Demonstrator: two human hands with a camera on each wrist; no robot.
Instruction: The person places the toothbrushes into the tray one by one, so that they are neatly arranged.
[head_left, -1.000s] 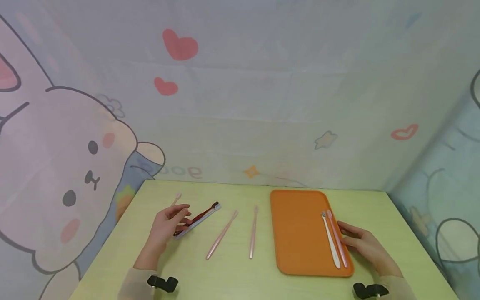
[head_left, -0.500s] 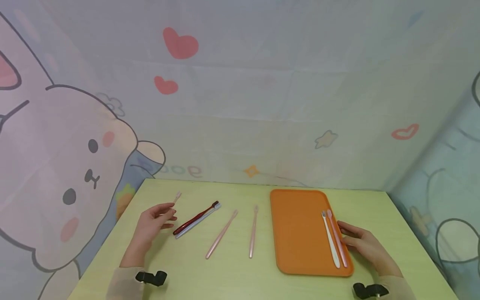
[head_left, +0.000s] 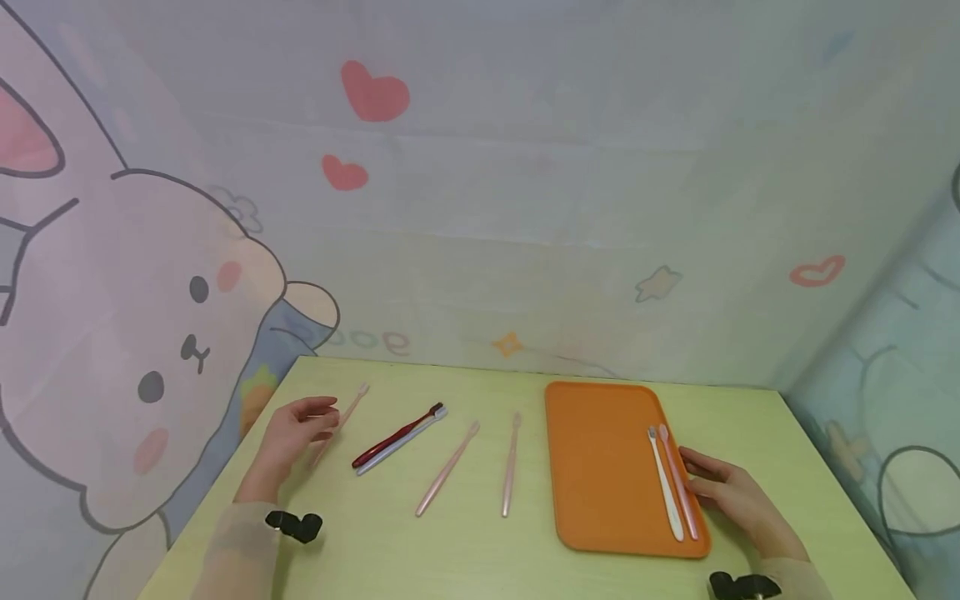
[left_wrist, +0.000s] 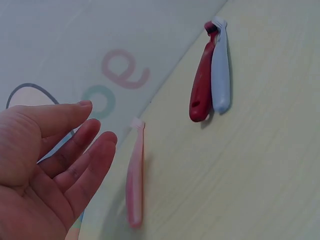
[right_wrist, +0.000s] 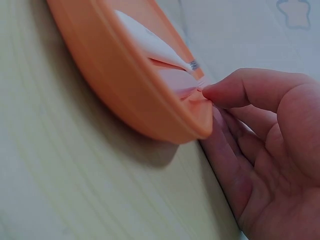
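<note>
My left hand (head_left: pixel 296 429) hovers over the left side of the table, fingers loosely bent and holding nothing. Beside it lies a pink toothbrush (head_left: pixel 350 412); the left wrist view shows a gap between the fingertips and that brush (left_wrist: pixel 135 190). To the right, a dark red toothbrush (head_left: pixel 385 444) and a light blue toothbrush (head_left: pixel 384 455) lie side by side. With thumb and fingers, my right hand (head_left: pixel 738 496) grips the right rim of an orange tray (head_left: pixel 600 467). A white toothbrush (head_left: pixel 666 490) and a pink toothbrush (head_left: pixel 681 487) lie in the tray near that rim.
Two more pink toothbrushes lie between the pair and the tray, one slanted (head_left: pixel 446 473) and one nearly straight (head_left: pixel 510 471). The pale yellow table (head_left: pixel 480 558) ends at a printed cloth backdrop (head_left: pixel 495 208). Black cameras sit on both wrists.
My left hand has moved left, off the red and light blue toothbrushes, to beside the leftmost pink toothbrush. My right hand keeps its place on the tray. The head view has shifted slightly.
</note>
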